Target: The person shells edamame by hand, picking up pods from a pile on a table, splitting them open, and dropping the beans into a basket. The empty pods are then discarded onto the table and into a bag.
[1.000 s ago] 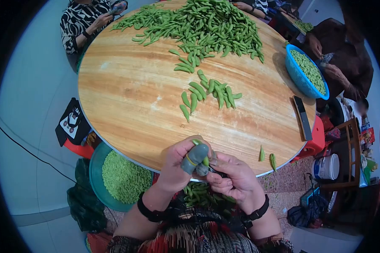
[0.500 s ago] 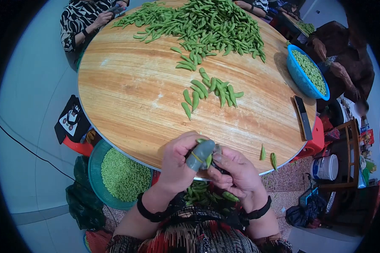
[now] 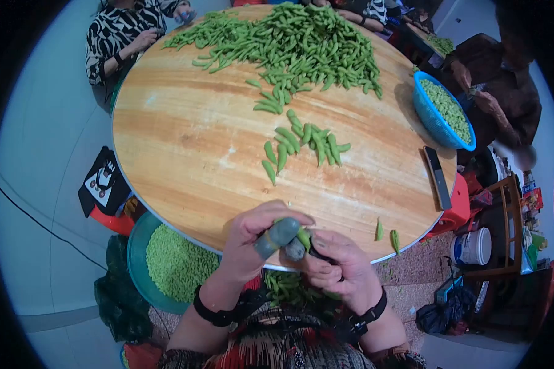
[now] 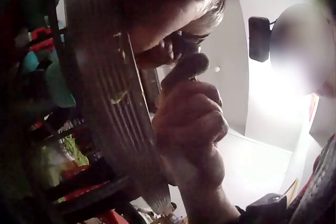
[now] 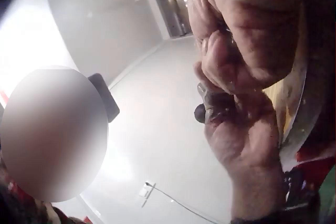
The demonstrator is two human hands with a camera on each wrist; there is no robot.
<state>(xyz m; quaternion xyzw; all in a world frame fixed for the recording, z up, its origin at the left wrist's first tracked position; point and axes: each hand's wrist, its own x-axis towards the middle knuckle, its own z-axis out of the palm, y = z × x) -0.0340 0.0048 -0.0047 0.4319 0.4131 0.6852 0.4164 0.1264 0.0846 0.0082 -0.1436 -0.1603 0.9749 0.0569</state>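
Observation:
Over the table's near edge, my left hand (image 3: 247,241) pinches a green pod (image 3: 303,238) between fingers wearing grey covers. My right hand (image 3: 345,261) is close against it on the right, fingers curled at the pod's lower end; a small dark item shows in its grip. In the left wrist view, the right hand (image 4: 191,124) appears with curled fingers below the left hand. The right wrist view shows the left hand (image 5: 247,134) with its covered thumb. Loose pods (image 3: 320,144) lie mid-table, with a large pod pile (image 3: 314,46) at the far side.
A blue basket of shelled beans (image 3: 440,117) and a black phone (image 3: 437,178) are at the table's right. Two pods (image 3: 395,241) lie near the right edge. A teal basin of beans (image 3: 135,270) stands below left. More pods (image 3: 289,289) rest on my lap. Other people sit around.
Both hands stay together at the near edge, shifting slightly. More of the pod shows between them now. The view has tilted a little. The person at far left has moved their hands apart.

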